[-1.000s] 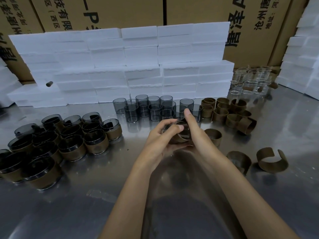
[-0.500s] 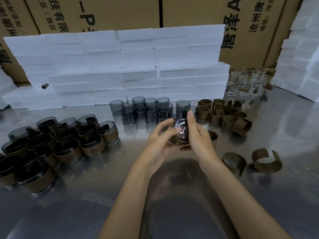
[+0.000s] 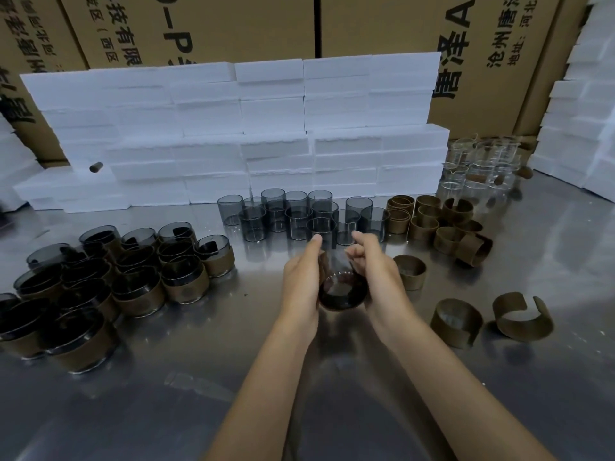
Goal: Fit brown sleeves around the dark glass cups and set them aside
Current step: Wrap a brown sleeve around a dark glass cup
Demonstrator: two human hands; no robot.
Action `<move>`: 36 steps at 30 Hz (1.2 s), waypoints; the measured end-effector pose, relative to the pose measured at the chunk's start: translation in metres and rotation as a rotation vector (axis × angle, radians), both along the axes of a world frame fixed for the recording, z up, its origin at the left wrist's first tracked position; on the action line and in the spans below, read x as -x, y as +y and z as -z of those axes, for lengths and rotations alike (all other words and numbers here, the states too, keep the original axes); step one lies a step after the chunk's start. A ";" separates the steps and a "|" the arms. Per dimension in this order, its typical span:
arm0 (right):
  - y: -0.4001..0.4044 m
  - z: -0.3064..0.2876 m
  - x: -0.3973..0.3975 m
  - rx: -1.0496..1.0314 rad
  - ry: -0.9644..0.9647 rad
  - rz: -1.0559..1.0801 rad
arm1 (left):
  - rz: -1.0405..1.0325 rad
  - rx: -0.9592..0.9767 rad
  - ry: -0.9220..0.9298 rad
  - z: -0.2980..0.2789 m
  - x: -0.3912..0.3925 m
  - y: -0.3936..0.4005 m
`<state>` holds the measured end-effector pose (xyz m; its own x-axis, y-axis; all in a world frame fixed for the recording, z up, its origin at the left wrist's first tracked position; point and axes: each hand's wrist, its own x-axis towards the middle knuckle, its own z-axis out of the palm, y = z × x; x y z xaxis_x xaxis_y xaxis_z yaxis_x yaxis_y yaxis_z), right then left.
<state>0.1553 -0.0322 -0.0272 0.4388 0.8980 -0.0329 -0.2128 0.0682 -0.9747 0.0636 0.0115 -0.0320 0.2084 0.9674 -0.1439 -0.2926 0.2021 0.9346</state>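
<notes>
Both hands, left (image 3: 301, 284) and right (image 3: 379, 277), share a curled grip on one round, smoky glass cup (image 3: 342, 291) above the glossy steel counter (image 3: 332, 410). Left of the cup stand sleeved cups (image 3: 100, 284); right lie curled brown sleeves (image 3: 456, 322).

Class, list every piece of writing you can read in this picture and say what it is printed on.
"唐泽", cut off above: right carton.
"沧州唐", "河北", "地址:": same carton, small and partly cut off.
"技有限", "(西区", "-P": left carton, cut off.
Far-left carton: characters too blurred to read.
Cups, sleeves, foam blocks: no writing.
</notes>
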 end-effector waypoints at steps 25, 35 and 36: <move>-0.011 -0.004 -0.003 0.012 0.260 -0.103 | 0.017 -0.083 0.016 -0.002 -0.011 -0.019; -0.010 -0.003 -0.005 0.006 0.313 -0.209 | 0.001 -0.391 0.079 -0.011 0.000 -0.016; -0.010 -0.004 -0.005 0.024 0.340 -0.264 | 0.014 -0.417 0.090 -0.011 0.001 -0.015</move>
